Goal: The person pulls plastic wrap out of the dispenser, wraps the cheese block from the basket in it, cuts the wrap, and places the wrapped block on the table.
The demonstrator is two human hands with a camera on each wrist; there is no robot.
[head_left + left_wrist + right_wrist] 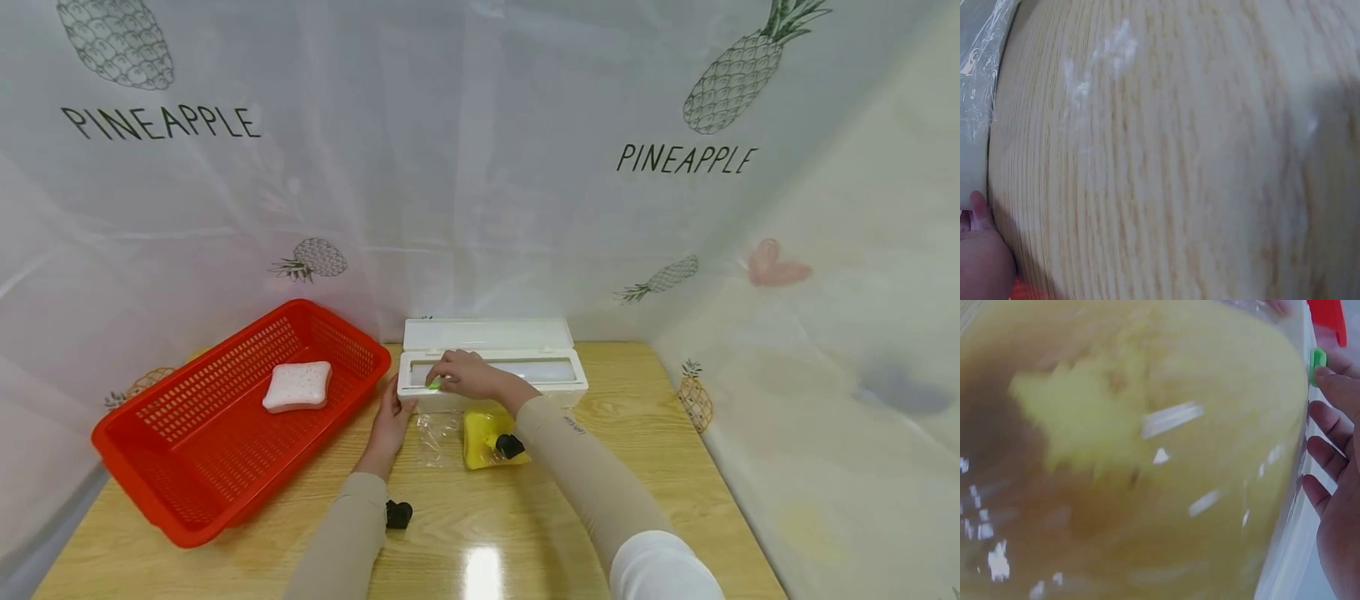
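A long white cling film dispenser [491, 400] lies across the table with its lid [487, 334] raised. At its left end my left hand [390, 425] holds the corner, thumb on the front face. My right hand [468, 375] reaches over the front edge and pinches a small green slider [1317, 365] between thumb and index finger, toward the left of the dispenser. Clear film [438, 437] hangs from the front onto the table. Under film, close below the right hand, lies a yellow block [477, 437]; its exact kind is unclear.
A red perforated basket [240, 500] stands at the left, holding a pale, sponge-like block [297, 386]. Wood-grain table [442, 558] extends in front of the dispenser. A pineapple-print curtain [480, 167] hangs behind and along the sides.
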